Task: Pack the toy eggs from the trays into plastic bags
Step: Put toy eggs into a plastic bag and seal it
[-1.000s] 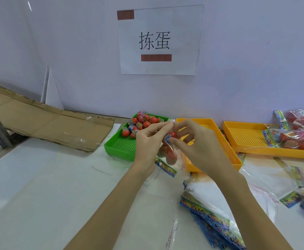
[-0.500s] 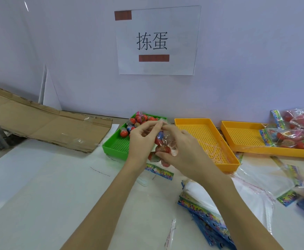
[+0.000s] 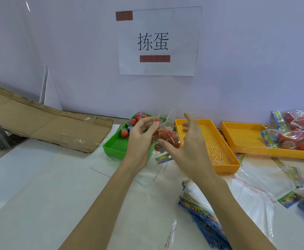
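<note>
Here, at the middle of the frame, the left hand (image 3: 141, 139) pinches the top of a clear plastic bag (image 3: 167, 136) holding several red toy eggs, its grip closed on the film between thumb and fingertips. The right hand (image 3: 187, 147) hovers just to the right of the bag, fingers spread and straight, its grip open; whether its thumb touches the bag I cannot tell. Behind the left hand a green tray (image 3: 116, 147) holds loose toy eggs (image 3: 129, 126) at its far end. Right of centre sits an orange tray (image 3: 218, 152), and further right a second orange tray (image 3: 245, 141) with filled bags (image 3: 295, 138) lying over its right end. A stack of flat bags (image 3: 201, 210) lies on the bench (image 3: 39, 186) at lower right.
</note>
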A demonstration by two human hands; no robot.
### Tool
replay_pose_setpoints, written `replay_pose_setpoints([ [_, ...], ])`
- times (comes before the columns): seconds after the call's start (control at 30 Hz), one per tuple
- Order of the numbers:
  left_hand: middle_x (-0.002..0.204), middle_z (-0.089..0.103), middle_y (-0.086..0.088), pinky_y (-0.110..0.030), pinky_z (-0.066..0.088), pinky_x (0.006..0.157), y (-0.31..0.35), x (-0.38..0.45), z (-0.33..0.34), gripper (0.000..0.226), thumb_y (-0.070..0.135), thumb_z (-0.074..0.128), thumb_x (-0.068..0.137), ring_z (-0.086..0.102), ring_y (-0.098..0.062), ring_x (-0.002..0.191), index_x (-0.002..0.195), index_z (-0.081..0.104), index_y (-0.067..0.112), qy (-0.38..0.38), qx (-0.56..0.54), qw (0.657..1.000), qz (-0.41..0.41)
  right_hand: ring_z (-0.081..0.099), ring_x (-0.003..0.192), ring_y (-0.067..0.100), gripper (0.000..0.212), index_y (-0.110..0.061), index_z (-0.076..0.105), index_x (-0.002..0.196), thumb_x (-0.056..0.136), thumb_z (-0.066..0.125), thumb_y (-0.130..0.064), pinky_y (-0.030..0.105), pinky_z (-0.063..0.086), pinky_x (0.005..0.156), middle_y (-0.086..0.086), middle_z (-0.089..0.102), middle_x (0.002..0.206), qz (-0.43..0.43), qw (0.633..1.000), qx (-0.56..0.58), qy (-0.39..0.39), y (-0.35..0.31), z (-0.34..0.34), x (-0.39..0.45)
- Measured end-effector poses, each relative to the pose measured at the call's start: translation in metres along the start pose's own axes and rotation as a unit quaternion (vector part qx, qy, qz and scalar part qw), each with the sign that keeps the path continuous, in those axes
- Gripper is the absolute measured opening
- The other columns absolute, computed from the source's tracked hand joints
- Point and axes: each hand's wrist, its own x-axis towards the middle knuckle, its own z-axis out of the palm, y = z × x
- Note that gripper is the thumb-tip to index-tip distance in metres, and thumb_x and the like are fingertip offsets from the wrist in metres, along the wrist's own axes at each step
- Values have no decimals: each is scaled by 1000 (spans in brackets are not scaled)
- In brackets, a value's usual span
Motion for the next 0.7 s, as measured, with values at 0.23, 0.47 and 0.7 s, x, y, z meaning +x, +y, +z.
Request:
replay_pose_setpoints([
  [0.23,118,68,-22,-27,57,72,2,-3,6,23,6,65,100,73,-21,92,122,66,5,-32,-38,999,-9,59,70,-4,13,-23,67,92,92,75,-34,10,43,58,-13,65,74,49,996,69,10,5,9,-3],
  [0.47,122,72,-20,-27,60,79,2,-4,8,26,1,61,101,74,-21,100,127,65,1,-53,-84,994,-35,76,71,15,21,-17,64,111,109,49,-32,26,58,56,0,73,96,150,965,206,-55,7,5,2],
  [0.7,128,70,-18,-48,58,92,0,-4,6,27,1,66,97,70,-32,114,123,68,6,-42,-81,995,-30,77,79,17,29,-23,62,117,101,60,-47,28,59,58,0,75,103,157,960,232,-30,0,5,0],
])
